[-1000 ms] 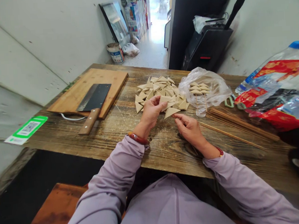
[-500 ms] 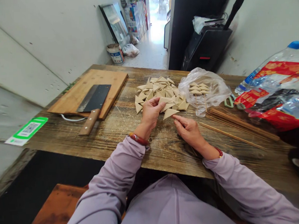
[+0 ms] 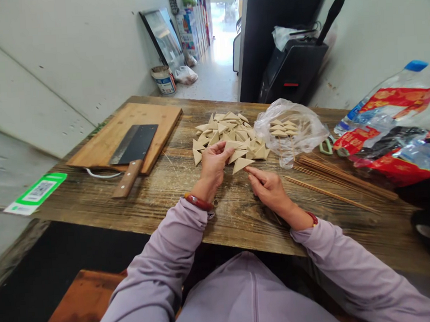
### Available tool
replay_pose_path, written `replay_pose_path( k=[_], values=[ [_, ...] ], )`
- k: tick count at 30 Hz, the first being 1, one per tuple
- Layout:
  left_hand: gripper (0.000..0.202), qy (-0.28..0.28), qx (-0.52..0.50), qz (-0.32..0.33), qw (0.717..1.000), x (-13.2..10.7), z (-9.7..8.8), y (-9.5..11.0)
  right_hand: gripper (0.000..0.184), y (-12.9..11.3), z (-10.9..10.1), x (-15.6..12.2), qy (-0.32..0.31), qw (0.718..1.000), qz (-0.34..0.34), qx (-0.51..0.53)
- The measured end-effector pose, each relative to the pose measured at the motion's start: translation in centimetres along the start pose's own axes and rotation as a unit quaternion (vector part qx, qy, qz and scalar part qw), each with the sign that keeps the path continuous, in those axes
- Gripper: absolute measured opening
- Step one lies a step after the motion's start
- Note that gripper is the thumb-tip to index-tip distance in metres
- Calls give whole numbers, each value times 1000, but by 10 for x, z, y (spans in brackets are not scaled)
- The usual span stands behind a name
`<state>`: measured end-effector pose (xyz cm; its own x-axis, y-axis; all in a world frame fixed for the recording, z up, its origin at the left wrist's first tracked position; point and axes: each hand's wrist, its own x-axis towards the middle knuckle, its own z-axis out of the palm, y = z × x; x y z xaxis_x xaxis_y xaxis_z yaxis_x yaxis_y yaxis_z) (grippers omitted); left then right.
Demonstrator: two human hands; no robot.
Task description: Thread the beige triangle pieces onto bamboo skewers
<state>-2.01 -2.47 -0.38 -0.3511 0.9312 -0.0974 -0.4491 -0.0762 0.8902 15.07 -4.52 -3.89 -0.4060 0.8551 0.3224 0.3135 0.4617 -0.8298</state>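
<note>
My left hand [image 3: 214, 165] pinches a flat beige triangular piece [image 3: 233, 144] at the front edge of a pile of similar triangles [image 3: 222, 126]. My right hand [image 3: 269, 187] is closed at the lower end of a thin bamboo skewer, mostly hidden by the fingers and pieces. Just above the right fingertips, a beige triangle [image 3: 242, 165] sits on that skewer, with another triangle [image 3: 239, 153] between it and the left fingers. To the right, finished-looking skewers of triangles [image 3: 285, 127] lie on a clear plastic bag [image 3: 310, 131].
A cleaver [image 3: 136, 144] lies on a wooden cutting board [image 3: 166, 118] at the left, its handle overhanging. Bundled bamboo skewers [image 3: 347, 177] lie right of my right hand. Beyond are green-handled scissors [image 3: 326, 146], red plastic packaging [image 3: 412, 166] and a large bottle [image 3: 389, 92].
The whole view has shifted slightly. Both hands keep nearly the same grip and place over the table, with the triangles between them little changed.
</note>
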Motion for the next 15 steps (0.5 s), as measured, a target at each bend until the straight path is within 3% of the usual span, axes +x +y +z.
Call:
replay_pose_path(
  k=[15],
  values=[
    [37,17,-13,-23,999,-2,0,4,37,1,1,-1,12,1000,-12,-12]
  ],
)
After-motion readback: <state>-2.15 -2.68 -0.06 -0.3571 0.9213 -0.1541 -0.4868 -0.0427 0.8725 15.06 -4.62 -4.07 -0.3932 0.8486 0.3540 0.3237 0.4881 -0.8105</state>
